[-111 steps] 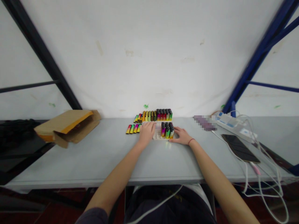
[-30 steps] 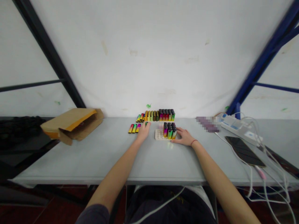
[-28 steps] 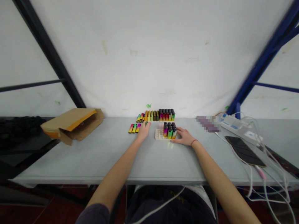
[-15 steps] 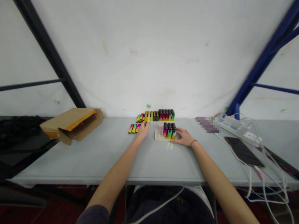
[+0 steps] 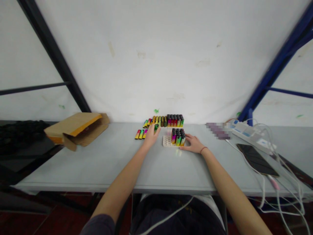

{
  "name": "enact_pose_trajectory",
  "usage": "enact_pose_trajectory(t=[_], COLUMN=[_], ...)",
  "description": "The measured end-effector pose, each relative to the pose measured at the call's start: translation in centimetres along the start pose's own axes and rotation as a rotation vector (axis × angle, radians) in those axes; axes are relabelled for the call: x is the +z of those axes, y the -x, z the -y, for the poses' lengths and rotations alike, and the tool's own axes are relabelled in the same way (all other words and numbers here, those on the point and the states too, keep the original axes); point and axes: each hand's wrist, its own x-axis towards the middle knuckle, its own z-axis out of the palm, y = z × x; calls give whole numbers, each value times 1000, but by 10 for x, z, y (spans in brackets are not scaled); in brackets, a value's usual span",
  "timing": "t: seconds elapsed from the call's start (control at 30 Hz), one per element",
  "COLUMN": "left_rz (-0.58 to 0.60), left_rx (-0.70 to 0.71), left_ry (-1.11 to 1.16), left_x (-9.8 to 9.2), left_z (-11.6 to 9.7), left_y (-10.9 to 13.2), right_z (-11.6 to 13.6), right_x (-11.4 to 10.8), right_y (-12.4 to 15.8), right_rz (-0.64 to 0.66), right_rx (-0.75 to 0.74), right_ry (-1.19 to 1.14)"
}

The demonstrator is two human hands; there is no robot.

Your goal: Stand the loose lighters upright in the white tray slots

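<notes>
My left hand [image 5: 151, 137] is closed round a green lighter [image 5: 156, 127], most of which its fingers hide. Just left of it, several multicoloured lighters [image 5: 140, 134] lie side by side on the table. My right hand [image 5: 194, 144] rests at the right side of a pale tray with holes [image 5: 167, 141], thumb near its front edge and fingers apart beside the upright lighters [image 5: 178, 137]. Those black-topped lighters fill the tray's right part, while open holes show at its left.
Behind the tray stand rows of black-topped lighters [image 5: 175, 120] and yellow-topped ones [image 5: 159, 121]. An opened cardboard box [image 5: 75, 129] lies at the left. On the right are a phone [image 5: 256, 159], a power strip [image 5: 253, 137] and white cables. A wall borders the table's back.
My left hand has shifted slightly right and up, away from the lying lighters, and the green lighter shows more clearly in it. My right hand stays by the tray.
</notes>
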Motion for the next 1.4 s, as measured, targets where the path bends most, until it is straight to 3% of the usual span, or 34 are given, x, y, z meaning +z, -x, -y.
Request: enact_pose_trajectory(t=[0.07, 0.17, 0.33, 0.47, 0.57, 0.8, 1.13, 1.4], left_rz=[-34, 9, 113, 223, 263, 409, 436, 373], left_rx=[76, 92, 54, 126, 171, 93, 85, 175], left_ry=[-75, -62, 236, 431, 400, 378, 285, 233], left_x=[-5, -11, -8, -2, -2, 1, 15, 24], left_z=[-3, -6, -11, -12, -13, -12, -19, -19], left_y=[-2, -3, 1, 3, 4, 10, 24, 30], right_z=[0, 0, 1, 1, 2, 3, 2, 3], right_x=[0, 1, 0, 0, 0, -1, 0, -1], right_y=[0, 0, -1, -1, -1, -1, -1, -1], right_rz=[-3, -6, -3, 10, 9, 12, 12, -1], right_rx=[2, 6, 6, 0, 6, 14, 0, -1], right_ry=[-1, -1, 8, 10, 11, 21, 23, 22])
